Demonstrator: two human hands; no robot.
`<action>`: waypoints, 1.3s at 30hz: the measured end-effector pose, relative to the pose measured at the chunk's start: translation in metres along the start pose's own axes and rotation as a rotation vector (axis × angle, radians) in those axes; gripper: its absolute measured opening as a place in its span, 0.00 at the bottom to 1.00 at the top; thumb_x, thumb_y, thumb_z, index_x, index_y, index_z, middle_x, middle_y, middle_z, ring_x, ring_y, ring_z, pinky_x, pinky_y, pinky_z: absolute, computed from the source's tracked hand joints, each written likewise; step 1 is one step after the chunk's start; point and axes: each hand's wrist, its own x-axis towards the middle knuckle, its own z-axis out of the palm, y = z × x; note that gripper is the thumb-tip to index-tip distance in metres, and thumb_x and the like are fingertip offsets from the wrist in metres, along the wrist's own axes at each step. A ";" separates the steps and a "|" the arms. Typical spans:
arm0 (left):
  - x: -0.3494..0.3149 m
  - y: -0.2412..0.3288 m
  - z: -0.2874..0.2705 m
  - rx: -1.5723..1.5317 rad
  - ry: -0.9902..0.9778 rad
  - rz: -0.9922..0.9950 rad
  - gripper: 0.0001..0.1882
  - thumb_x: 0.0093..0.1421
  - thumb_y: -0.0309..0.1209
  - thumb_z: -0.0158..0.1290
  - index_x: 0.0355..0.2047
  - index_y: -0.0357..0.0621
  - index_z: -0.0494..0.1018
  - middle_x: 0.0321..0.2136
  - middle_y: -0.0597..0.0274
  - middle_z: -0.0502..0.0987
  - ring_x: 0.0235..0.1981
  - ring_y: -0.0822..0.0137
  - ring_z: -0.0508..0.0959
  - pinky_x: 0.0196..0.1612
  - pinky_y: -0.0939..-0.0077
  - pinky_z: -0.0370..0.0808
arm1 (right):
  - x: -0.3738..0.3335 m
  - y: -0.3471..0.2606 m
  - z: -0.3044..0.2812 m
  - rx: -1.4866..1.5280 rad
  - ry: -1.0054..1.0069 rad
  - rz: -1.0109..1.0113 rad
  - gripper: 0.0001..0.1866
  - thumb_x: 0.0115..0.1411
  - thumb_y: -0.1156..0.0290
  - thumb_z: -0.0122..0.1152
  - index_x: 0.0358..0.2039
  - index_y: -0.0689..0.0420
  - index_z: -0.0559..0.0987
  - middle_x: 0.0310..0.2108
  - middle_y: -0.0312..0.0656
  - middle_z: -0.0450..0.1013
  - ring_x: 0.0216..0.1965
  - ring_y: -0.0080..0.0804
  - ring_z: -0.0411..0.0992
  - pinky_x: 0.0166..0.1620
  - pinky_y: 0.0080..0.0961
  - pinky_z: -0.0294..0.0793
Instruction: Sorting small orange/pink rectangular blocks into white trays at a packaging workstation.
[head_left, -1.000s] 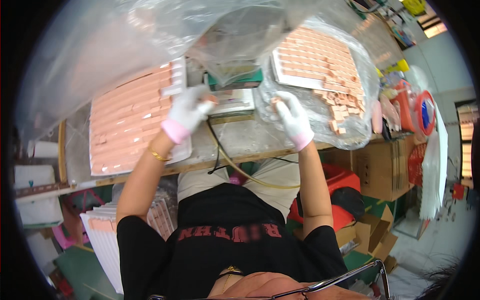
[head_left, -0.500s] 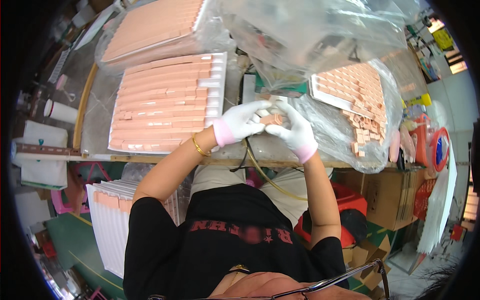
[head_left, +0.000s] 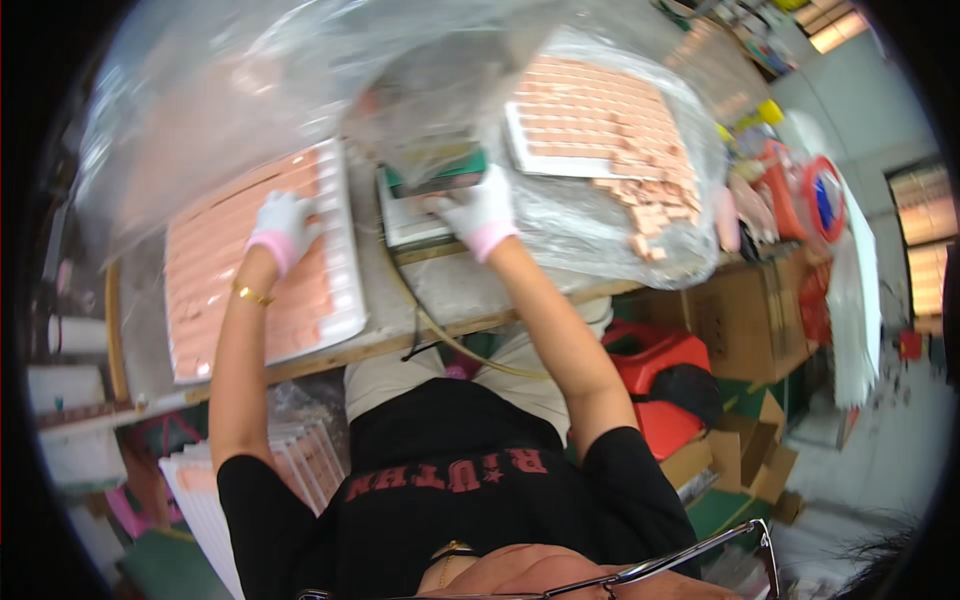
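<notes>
Both hands wear white gloves with pink cuffs. My left hand (head_left: 285,228) is over a white ribbed tray (head_left: 345,270) covered with rows of peach-coloured blocks (head_left: 240,300). Its fingers look bunched down at the blocks, and blur hides what they grip. My right hand (head_left: 482,212) is at a small bench device (head_left: 410,225) with a green panel (head_left: 450,172). The thumb points left and the other fingers reach up beside the panel. A peach-coloured spot shows by the thumb tip, too blurred to tell whether it is held.
Clear plastic sheeting (head_left: 250,90) spreads over the back left of the bench. To the right, another block-filled tray (head_left: 585,110) lies on plastic, with loose blocks (head_left: 655,215) beside it. A hose (head_left: 440,335) hangs over the front edge. Red stool (head_left: 665,380) and cartons (head_left: 740,320) stand below.
My hands have separated from being together around a few small peach pieces. The left has moved left onto the tray; the right is now at the device. The whole view has shifted and blurred.
</notes>
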 end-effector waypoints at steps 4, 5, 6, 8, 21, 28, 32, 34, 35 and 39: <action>-0.008 -0.017 0.006 -0.073 0.063 0.035 0.11 0.49 0.33 0.57 0.33 0.44 0.75 0.34 0.52 0.74 0.40 0.49 0.71 0.46 0.59 0.70 | -0.006 0.006 -0.030 -0.111 0.111 -0.063 0.16 0.43 0.63 0.67 0.33 0.56 0.78 0.36 0.45 0.73 0.40 0.46 0.69 0.46 0.38 0.69; -0.012 -0.018 0.005 -0.124 0.113 0.036 0.11 0.48 0.32 0.58 0.33 0.43 0.74 0.34 0.52 0.74 0.39 0.49 0.71 0.45 0.59 0.70 | -0.006 0.013 -0.043 -0.154 0.026 -0.059 0.16 0.45 0.63 0.66 0.34 0.56 0.77 0.36 0.46 0.73 0.41 0.47 0.70 0.46 0.38 0.68; -0.013 -0.016 0.004 -0.132 0.114 0.038 0.11 0.48 0.32 0.58 0.33 0.43 0.74 0.34 0.52 0.74 0.39 0.49 0.71 0.45 0.59 0.70 | -0.017 0.037 -0.052 -0.118 0.260 -0.126 0.16 0.47 0.62 0.64 0.36 0.55 0.77 0.38 0.47 0.73 0.43 0.46 0.70 0.47 0.37 0.68; -0.015 -0.015 0.003 -0.152 0.211 0.092 0.16 0.48 0.31 0.58 0.39 0.43 0.74 0.33 0.53 0.74 0.39 0.50 0.70 0.44 0.60 0.69 | -0.022 0.082 -0.091 -0.432 0.317 0.065 0.13 0.49 0.65 0.62 0.35 0.55 0.77 0.36 0.47 0.73 0.41 0.46 0.70 0.46 0.39 0.69; -0.024 0.090 -0.004 -1.498 -0.059 -0.146 0.18 0.60 0.34 0.53 0.46 0.35 0.69 0.32 0.64 0.73 0.31 0.75 0.72 0.37 0.84 0.70 | -0.039 0.155 -0.138 -0.724 0.068 0.192 0.12 0.48 0.66 0.64 0.35 0.51 0.79 0.34 0.45 0.73 0.40 0.44 0.71 0.45 0.36 0.71; -0.022 0.128 0.020 -2.257 -0.083 -0.086 0.17 0.63 0.32 0.50 0.50 0.36 0.66 0.41 0.60 0.73 0.44 0.66 0.75 0.45 0.72 0.74 | -0.035 0.134 -0.142 -0.879 -0.047 0.239 0.15 0.49 0.63 0.64 0.37 0.54 0.78 0.35 0.47 0.73 0.39 0.44 0.72 0.44 0.38 0.72; -0.021 0.122 0.041 -2.354 -0.188 -0.108 0.18 0.63 0.31 0.50 0.51 0.37 0.65 0.42 0.60 0.73 0.39 0.66 0.77 0.38 0.78 0.76 | -0.045 0.060 -0.115 -0.052 0.049 0.149 0.13 0.51 0.65 0.63 0.35 0.57 0.75 0.32 0.47 0.75 0.34 0.44 0.75 0.39 0.33 0.74; -0.019 0.133 0.038 -2.379 -0.200 -0.211 0.18 0.63 0.29 0.51 0.52 0.37 0.65 0.41 0.59 0.74 0.39 0.66 0.77 0.39 0.78 0.75 | -0.052 -0.001 -0.092 0.226 -0.058 0.031 0.16 0.52 0.67 0.64 0.40 0.58 0.75 0.32 0.46 0.75 0.35 0.42 0.74 0.40 0.30 0.74; -0.020 0.139 0.034 -2.356 -0.155 -0.222 0.20 0.61 0.28 0.53 0.52 0.36 0.66 0.41 0.58 0.73 0.39 0.67 0.77 0.41 0.78 0.74 | -0.054 -0.013 -0.079 0.185 -0.104 -0.067 0.16 0.52 0.69 0.63 0.42 0.59 0.74 0.36 0.47 0.74 0.38 0.42 0.73 0.43 0.30 0.73; -0.022 0.146 0.019 -1.290 0.231 -0.017 0.23 0.56 0.29 0.56 0.51 0.36 0.66 0.43 0.58 0.73 0.45 0.67 0.75 0.47 0.76 0.73 | -0.047 -0.030 -0.067 0.247 -0.094 -0.110 0.17 0.54 0.74 0.60 0.46 0.60 0.72 0.42 0.49 0.70 0.42 0.42 0.71 0.45 0.29 0.71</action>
